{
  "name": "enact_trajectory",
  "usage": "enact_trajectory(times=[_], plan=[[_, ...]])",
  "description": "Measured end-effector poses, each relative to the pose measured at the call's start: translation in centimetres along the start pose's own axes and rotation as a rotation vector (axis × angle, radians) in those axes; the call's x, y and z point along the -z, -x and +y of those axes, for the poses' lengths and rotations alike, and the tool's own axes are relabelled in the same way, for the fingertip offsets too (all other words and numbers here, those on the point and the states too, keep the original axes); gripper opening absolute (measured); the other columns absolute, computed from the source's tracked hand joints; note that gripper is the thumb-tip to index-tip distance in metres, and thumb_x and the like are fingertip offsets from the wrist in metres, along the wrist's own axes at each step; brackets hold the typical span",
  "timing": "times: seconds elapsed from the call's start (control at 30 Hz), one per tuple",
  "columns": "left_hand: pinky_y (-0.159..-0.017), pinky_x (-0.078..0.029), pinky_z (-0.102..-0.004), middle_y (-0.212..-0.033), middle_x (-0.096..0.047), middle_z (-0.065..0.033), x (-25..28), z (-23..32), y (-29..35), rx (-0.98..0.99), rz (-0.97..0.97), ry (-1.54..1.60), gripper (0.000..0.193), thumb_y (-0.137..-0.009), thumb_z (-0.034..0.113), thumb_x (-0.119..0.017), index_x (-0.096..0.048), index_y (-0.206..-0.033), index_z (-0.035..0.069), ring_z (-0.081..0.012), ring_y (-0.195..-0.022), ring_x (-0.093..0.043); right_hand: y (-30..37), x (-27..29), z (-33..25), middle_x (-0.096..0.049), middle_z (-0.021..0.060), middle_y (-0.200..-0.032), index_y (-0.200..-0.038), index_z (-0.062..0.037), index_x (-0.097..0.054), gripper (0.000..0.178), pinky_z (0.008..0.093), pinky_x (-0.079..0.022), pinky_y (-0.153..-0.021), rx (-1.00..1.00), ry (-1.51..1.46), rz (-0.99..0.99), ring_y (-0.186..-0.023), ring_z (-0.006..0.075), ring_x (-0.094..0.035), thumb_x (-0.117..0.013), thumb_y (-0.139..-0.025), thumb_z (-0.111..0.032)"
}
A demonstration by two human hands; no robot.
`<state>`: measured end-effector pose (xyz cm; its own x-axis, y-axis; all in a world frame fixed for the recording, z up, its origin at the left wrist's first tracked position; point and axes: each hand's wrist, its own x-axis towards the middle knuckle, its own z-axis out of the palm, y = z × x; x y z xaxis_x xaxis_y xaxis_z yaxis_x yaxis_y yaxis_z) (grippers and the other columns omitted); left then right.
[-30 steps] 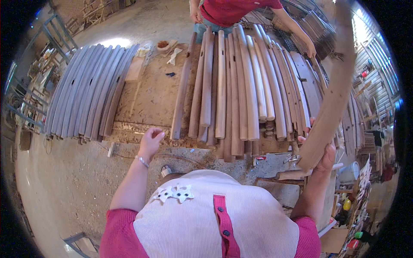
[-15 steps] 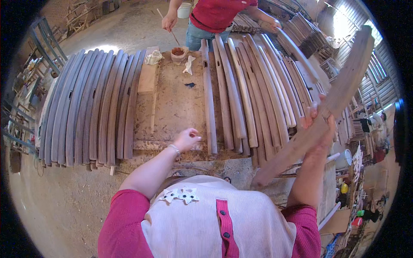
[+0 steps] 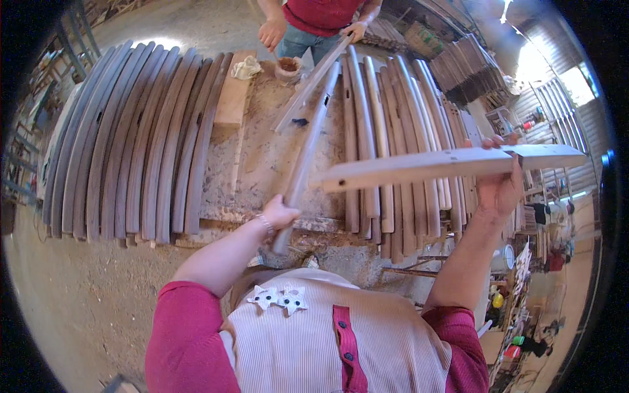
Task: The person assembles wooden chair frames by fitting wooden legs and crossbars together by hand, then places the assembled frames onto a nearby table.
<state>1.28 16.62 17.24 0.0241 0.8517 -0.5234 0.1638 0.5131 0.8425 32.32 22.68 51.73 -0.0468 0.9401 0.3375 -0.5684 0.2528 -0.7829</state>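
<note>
My left hand is closed round the near end of a wooden slat, which slants over the table away from me. My right hand grips another wooden slat by its right part. That slat lies nearly level above the right-hand row of slats, with a small dark slot near its left end. Across the table a co-worker's hand holds a third slat slanting over the tabletop. The co-worker's other hand is above a bowl of brown stuff.
Curved slats lie side by side along the table's left, and more slats fill its right. A pale wooden board, a crumpled cloth and a dark scrap lie between. Stacked wood stands behind at right.
My left hand has taken hold of the slat beside it and tilted it. The slat in my right hand has swung from steep to nearly level. The co-worker's slat has moved over the table.
</note>
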Motion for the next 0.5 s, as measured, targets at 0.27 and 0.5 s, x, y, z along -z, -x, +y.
enact_trajectory(times=[0.27, 0.5], plan=[[-0.075, -0.049, -0.0328, -0.093, -0.06, -0.0156, 6.0, -9.8, 16.9, 0.194, -0.085, -0.156, 0.065, -0.062, 0.016, -0.072, -0.044, -0.118, -0.002, -0.0222, -0.082, -0.059, -1.8, 1.9, 8.3, -0.054, 0.0112, -0.093, -0.112, -0.0188, -0.049, 0.03, 0.0643, -0.034, -0.09, -0.229, -0.218, 0.036, -0.091, 0.0308, -0.053, -0.056, -0.084, -0.025], [-0.077, -0.048, -0.0309, -0.097, -0.061, -0.0118, 3.4, -12.7, 20.7, 0.317, -0.086, 0.111, 0.064, -0.062, 0.012, -0.072, -0.045, -0.119, -0.002, -0.0191, -0.085, -0.058, -3.8, 4.5, 15.8, -0.052, 0.0118, -0.095, -0.108, -0.0108, -0.044, 0.039, 0.0501, -0.038, -0.093, -0.068, -0.068, 0.19, -0.095, 0.032, -0.052, -0.051, -0.07, -0.003]])
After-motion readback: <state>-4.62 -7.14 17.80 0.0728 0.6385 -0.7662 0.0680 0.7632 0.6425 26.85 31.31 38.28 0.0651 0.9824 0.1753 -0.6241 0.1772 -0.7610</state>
